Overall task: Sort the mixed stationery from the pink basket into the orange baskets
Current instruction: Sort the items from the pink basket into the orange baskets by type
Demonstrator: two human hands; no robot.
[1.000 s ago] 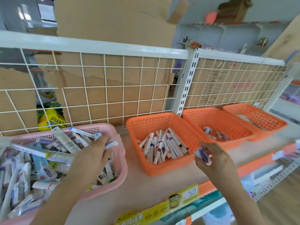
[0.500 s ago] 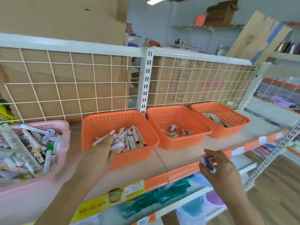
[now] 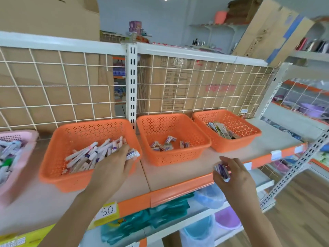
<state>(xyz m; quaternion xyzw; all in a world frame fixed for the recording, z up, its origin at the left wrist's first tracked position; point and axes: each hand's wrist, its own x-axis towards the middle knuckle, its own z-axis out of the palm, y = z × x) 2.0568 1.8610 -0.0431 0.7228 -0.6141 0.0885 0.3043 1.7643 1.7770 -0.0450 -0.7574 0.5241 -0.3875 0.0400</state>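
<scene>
Three orange baskets stand in a row on the shelf. The left orange basket (image 3: 58, 168) holds several white pens, the middle orange basket (image 3: 178, 155) a few small erasers, the right orange basket (image 3: 249, 138) flat packets. My left hand (image 3: 114, 168) is over the left basket's right front corner and holds a small white and purple item (image 3: 132, 154). My right hand (image 3: 233, 177) is in front of the shelf edge, below the middle basket, gripping small white and purple erasers (image 3: 221, 171). The pink basket (image 3: 26, 139) of mixed stationery is at the far left, cut off by the frame.
A white wire grid (image 3: 178, 86) backs the shelf, with a slotted upright post (image 3: 131, 82) between the left and middle baskets. The orange shelf edge (image 3: 178, 191) carries price tags. Plastic tubs (image 3: 226, 218) sit on the shelf below.
My left hand left the pink basket with a small item and moved right to the left orange basket's corner. The view swung right. My right hand kept hold of its erasers.
</scene>
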